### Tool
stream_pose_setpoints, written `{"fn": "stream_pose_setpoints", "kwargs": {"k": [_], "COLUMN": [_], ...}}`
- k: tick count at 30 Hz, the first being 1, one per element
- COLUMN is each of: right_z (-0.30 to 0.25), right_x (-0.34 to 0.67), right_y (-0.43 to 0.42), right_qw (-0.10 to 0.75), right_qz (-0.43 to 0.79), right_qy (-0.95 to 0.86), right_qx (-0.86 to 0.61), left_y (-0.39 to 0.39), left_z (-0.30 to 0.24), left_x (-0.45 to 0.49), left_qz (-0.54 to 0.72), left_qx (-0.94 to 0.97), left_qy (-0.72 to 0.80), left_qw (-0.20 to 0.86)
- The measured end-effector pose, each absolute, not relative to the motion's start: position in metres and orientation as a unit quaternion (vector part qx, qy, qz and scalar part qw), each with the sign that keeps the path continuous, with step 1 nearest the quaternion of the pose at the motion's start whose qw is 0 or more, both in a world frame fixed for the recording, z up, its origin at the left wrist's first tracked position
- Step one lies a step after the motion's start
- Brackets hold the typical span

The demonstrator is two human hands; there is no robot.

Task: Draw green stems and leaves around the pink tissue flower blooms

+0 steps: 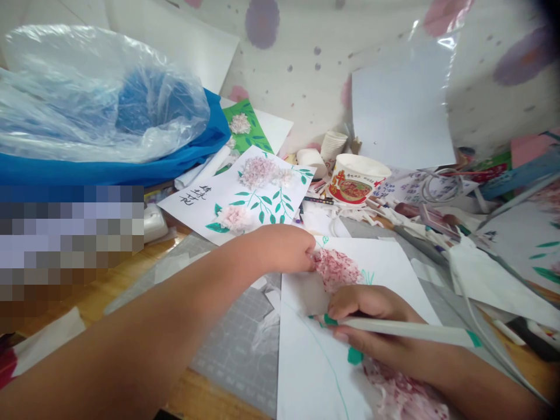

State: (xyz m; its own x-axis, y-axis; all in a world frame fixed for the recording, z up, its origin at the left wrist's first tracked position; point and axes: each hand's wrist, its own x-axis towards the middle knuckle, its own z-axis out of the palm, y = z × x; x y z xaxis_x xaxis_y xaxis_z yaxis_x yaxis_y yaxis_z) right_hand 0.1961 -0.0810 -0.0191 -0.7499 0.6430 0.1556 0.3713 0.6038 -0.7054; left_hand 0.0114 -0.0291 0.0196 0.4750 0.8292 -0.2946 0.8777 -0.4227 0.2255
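Right hand (pixel 376 312): grip clamped on white marker (pixel 406 330), four o'clock of view, tip at white sheet (pixel 301 376). Left hand (pixel 291 248): sheet's eleven o'clock, beside pink flower (pixel 338 269); whether its grip is closed cannot be determined.

The left forearm (pixel 153 326) stretches diagonally forward, the left hand (pixel 289 247) curled downward, the right hand (pixel 378 302) pinching.
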Motion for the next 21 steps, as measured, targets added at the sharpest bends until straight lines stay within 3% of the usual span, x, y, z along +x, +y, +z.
{"fn": "stream_pose_setpoints", "kwargs": {"k": [14, 21], "right_z": [-0.0185, -0.0209], "right_x": [0.1943, 0.1969], "right_y": [-0.0807, -0.0812], "right_qw": [0.184, 0.265], "right_qz": [0.309, 0.318], "right_qy": [-0.896, -0.877], "right_qx": [-0.259, -0.244], "left_y": [-0.0301, -0.0288], "left_z": [0.0193, 0.0174], "left_x": [0.0120, 0.0112], "left_qz": [-0.067, -0.065], "left_qx": [0.846, 0.846], "left_qy": [0.502, 0.502], "left_qw": [0.168, 0.168]}}
